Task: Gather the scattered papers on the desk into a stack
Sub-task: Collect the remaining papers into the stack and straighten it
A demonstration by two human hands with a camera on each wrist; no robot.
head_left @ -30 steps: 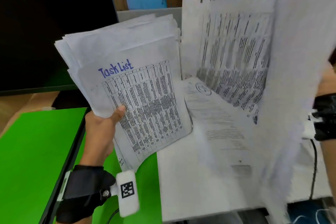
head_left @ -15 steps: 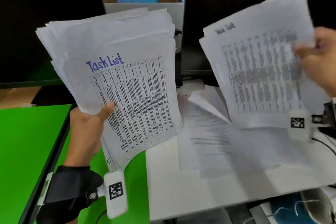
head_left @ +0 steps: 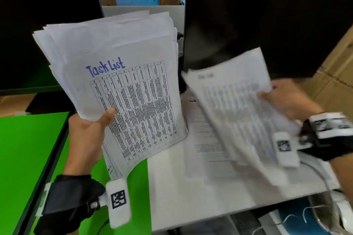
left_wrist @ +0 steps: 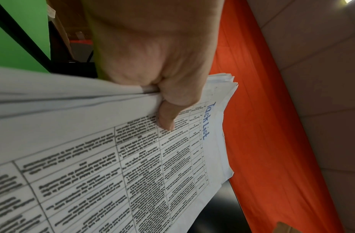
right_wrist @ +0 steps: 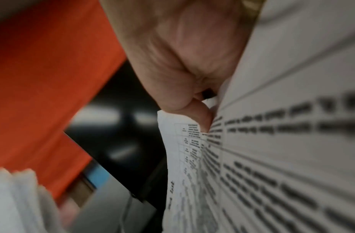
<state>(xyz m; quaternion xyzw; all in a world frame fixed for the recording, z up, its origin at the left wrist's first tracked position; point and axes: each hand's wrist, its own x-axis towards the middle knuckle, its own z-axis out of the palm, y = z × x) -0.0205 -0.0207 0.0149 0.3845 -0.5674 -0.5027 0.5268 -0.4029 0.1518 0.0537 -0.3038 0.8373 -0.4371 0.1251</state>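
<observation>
Item: paper gathering, partly done.

Collected: a thick stack [head_left: 114,74], top sheet headed "Task List", is being held upright over the desk's left side. The left hand [head_left: 86,135] is gripping its lower edge, thumb curled on the front, fingers behind.

In transit: a few printed sheets [head_left: 235,108], blurred, are being pinched at their right edge by the right hand [head_left: 286,99], thumb on top, just right of the stack and above the desk.

Outstanding: several loose papers [head_left: 206,147] are lying flat on the white desk [head_left: 181,196], beneath the sheets; these, by my judgement, remain to be gathered.

Change from half a second ago: the right hand is carrying its sheets lower and closer to the stack; the stack is sitting much as it was.
</observation>
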